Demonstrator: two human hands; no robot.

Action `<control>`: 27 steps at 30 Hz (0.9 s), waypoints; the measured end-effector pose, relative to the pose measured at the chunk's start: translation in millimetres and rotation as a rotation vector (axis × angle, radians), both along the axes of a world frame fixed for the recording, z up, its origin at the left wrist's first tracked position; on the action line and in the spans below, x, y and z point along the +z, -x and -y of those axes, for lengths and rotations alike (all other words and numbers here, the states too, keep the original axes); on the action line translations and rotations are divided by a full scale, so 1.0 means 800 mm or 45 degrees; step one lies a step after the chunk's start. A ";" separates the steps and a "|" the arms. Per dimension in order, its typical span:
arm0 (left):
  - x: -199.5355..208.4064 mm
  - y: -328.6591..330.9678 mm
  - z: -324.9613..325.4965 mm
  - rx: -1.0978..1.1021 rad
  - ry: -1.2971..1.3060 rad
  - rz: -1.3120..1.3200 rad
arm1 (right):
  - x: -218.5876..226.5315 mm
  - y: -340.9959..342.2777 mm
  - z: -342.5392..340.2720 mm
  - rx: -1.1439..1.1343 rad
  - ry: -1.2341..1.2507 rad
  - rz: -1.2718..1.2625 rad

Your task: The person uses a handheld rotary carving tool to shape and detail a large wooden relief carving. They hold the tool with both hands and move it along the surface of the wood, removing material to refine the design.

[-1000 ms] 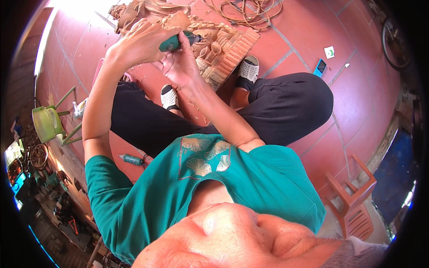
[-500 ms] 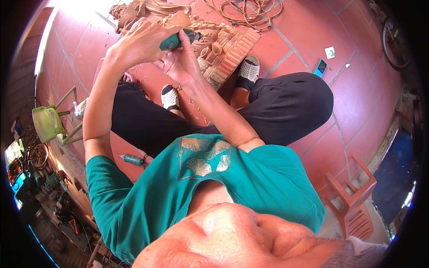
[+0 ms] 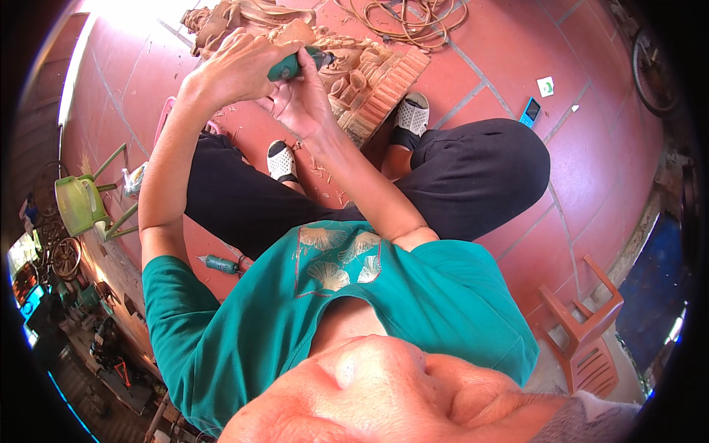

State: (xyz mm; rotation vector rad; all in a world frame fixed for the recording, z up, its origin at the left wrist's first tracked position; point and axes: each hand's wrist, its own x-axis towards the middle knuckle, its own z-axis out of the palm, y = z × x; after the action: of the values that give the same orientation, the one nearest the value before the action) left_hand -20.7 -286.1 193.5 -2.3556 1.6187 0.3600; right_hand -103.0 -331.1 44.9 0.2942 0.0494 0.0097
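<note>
A green handheld rotary tool [image 3: 285,69] with a dark end lies between my two hands, above a carved wooden piece [image 3: 385,83]. My left hand [image 3: 235,72] curls over the tool from the left, its fingertips hidden. From below, my right hand [image 3: 301,111] grips the tool's body, a finger showing across it and the palm partly turned up. The carving, reddish-brown with a ridged base edge, rests on the floor just beyond my hands. The tool's working tip cannot be made out.
A second green rotary tool [image 3: 220,263] lies by my left side. Coiled orange cord [image 3: 413,28] sits beyond the carving. A blue phone [image 3: 530,112] and a small white packet [image 3: 545,86] lie right. A green chair [image 3: 80,205] stands left, a reddish plastic chair [image 3: 583,325] right. Shavings litter the tiles.
My hands and the rotary tool have shifted very slightly, with the grip unchanged. The carving stays in place.
</note>
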 end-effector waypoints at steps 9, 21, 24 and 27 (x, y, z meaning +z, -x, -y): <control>0.012 0.007 -0.001 0.062 -0.019 -0.028 | 0.006 0.002 -0.004 0.021 -0.014 -0.020; 0.018 0.011 0.000 0.099 -0.071 -0.033 | 0.010 0.006 -0.007 0.028 0.024 -0.043; 0.013 0.007 -0.002 0.061 -0.043 -0.063 | 0.005 0.004 -0.006 0.020 0.064 -0.073; 0.016 0.009 0.004 0.080 -0.076 -0.083 | 0.002 0.003 -0.004 0.016 0.070 -0.087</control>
State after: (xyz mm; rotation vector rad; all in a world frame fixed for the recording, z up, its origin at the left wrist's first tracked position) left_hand -28.3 -289.7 206.6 -2.3770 1.5420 0.4958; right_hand -105.6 -328.1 46.7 0.2390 0.1190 0.0106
